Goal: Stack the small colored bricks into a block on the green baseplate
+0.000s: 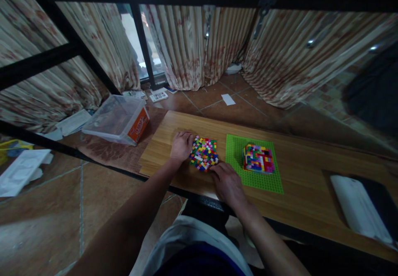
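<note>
A flat patch of small multicoloured toy bricks (203, 153) lies on the wooden tabletop between my hands. My left hand (182, 145) rests along its left edge, fingers stretched out and touching the bricks, holding none that I can see. At the lower right corner of the patch is my right hand (228, 182), its fingers bent and drawn together at the bricks; whatever is between the fingertips is too small to make out. To the right lies a green studded baseplate (234, 155), bearing a blocky multicoloured brick structure (258, 159).
A clear plastic bin (108, 118) with an orange label stands beyond the table's left end. A white object (357, 205) and a dark one lie at the right of the wooden table (304, 176). Papers lie on the tiled floor, before curtains (186, 43).
</note>
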Tool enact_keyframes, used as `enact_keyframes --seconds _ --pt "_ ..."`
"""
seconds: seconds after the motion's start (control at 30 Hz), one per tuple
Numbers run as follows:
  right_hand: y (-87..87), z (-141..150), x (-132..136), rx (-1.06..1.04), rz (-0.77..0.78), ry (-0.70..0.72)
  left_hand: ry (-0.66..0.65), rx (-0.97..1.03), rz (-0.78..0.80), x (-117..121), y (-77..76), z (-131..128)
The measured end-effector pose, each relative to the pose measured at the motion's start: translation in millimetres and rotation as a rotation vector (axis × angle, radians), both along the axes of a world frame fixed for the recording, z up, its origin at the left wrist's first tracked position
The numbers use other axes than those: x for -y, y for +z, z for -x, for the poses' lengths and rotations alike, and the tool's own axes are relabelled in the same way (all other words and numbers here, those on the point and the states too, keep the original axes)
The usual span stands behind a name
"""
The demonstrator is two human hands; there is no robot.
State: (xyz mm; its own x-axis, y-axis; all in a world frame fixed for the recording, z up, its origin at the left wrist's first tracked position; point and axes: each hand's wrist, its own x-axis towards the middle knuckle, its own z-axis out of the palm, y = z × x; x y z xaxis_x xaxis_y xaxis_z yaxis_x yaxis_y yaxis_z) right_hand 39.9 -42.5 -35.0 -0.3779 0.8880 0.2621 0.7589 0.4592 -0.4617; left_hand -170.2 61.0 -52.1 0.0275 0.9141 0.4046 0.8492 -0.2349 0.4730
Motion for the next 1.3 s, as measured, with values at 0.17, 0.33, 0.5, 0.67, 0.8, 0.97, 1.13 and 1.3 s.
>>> enact_keyframes --seconds 0.17,0.33,0.5,0.67,0.8,0.97,1.13,1.3 --pt "-6.2 -5 5 0.135 -0.079 -0.022 -0.005 0.012 -0.009 1 1.0 0" --pt "-11.7 -4 10 0.248 -0.142 -0.143 0.006 0.029 -0.017 3 3.2 0" --pt "-12.8 -5 10 0.266 -0.161 -0.226 0.0 0.046 -0.027 3 3.0 1" --pt "-15.4 -1 8 0.228 -0.174 -0.253 0.002 0.036 -0.031 2 1.3 1" --pt "-20.5 1 9 0.181 -0.199 -0.265 0.004 0.037 -0.032 3 1.8 1" --pt "-24.6 -2 7 0.068 -0.187 -0.254 0.0 0.034 -0.027 2 2.9 1" --pt "-22.8 -6 4 -0.035 -0.145 -0.236 -0.015 0.026 -0.02 1 2.4 2" --pt "-8.1 -11 4 -0.254 -0.133 -0.316 -0.001 0.022 -0.008 0 1.3 2"
